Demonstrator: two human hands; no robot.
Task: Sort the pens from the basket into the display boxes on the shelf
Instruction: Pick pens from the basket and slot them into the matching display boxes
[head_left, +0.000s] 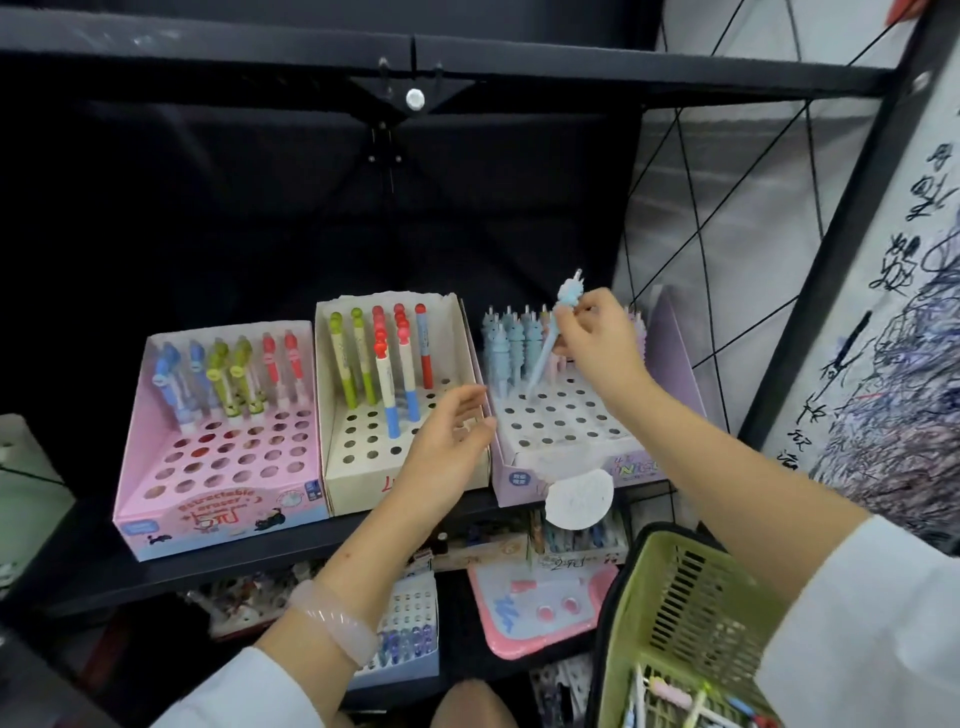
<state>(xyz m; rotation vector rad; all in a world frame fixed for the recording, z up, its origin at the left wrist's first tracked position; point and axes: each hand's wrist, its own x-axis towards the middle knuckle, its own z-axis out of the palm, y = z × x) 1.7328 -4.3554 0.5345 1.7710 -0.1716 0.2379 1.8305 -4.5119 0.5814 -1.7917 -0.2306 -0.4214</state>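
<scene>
The step in hand looks like seating a light-blue pen (551, 338) into the lilac display box (571, 447) at the right end of the shelf (260, 551): the right hand (597, 343) pinches its upper barrel between thumb and curled fingers, tip down at a hole just in front of the matching blue pens. Next it needs a straight push down (the pen is tilted). The left hand (447, 441) hovers, fingers relaxed and holding nothing, before the cream box (363, 478); more pens wait in the green basket (675, 613).

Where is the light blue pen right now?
The right hand pinches the light blue pen over the purple display box, rightmost on the shelf, beside the other blue pens.
</scene>
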